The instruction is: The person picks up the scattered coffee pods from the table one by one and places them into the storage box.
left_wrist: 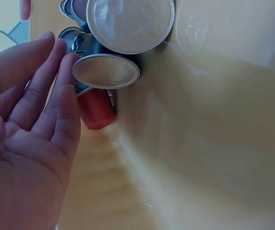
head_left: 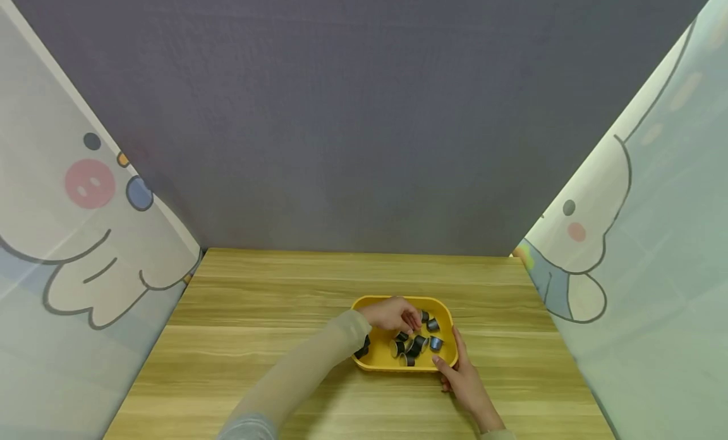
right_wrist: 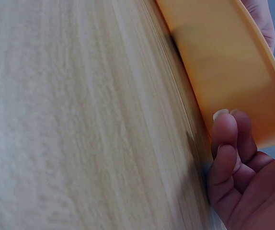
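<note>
A yellow tray (head_left: 392,368) holds several coffee capsules, mostly dark, with a blue capsule (head_left: 436,344) near its right end. My left hand (head_left: 394,313) reaches over the tray's left side, fingers pointing down among the capsules. The left wrist view shows that palm with loosely straight fingers, their tips beside a foil-lidded capsule (left_wrist: 106,72) and a red capsule (left_wrist: 97,109). At the tray's front right corner, my right hand (head_left: 467,380) grips the rim, thumb on the inside. Its other fingers (right_wrist: 225,129) curl against the outer wall.
Dark capsules (head_left: 362,348) at the tray's left end are partly covered by the left forearm. The tray stands on a wood-grain table (head_left: 273,288). A grey panel (head_left: 364,143) rises behind it, and printed cloths hang at both sides.
</note>
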### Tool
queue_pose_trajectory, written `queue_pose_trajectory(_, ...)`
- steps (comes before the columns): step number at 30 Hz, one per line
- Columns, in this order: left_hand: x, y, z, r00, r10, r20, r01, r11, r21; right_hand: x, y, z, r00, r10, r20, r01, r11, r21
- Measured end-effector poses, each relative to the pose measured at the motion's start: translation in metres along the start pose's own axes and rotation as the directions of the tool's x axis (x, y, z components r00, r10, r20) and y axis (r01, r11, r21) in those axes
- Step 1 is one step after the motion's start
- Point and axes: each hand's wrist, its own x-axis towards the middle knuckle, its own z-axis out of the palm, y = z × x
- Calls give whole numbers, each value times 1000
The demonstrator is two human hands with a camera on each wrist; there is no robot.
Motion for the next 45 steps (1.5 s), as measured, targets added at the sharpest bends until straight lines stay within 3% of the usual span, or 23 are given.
queue_pose_trajectory(7, -1, 1, -2, 1000, 25, -6, -25, 1000, -7, 0, -1, -1, 1000, -5, 2, 5, 1000, -7)
queue_pose_trajectory(15, -6, 15, -8, 997, 60, -55, -59, 998, 8, -1, -5, -2, 1000, -13, -4, 13, 999, -39)
queue_pose_trajectory(22, -25, 30, -15, 990, 87, -108, -87, 996, 7, -3, -10, -5, 999, -33, -9, 32, 991, -129)
queue_pose_trajectory(32, -59, 38, -16, 967, 160, -199, -157, 987, 31, -10, -10, -8, 994, -101, -50, 89, 977, -192)
queue_pose_trajectory(37, -83, 42, -14, 948, 175, -268, -154, 983, 97, -12, -10, -12, 972, -203, -118, 175, 961, -213)
queue_pose_trajectory(41, -103, 45, -13, 931, 153, -333, -106, 982, 153, -13, -13, -18, 935, -314, -165, 268, 930, -253)
queue_pose_trajectory(45, -123, 44, -10, 891, 122, -437, -39, 980, 194, -13, -16, -25, 894, -408, -184, 348, 892, -289)
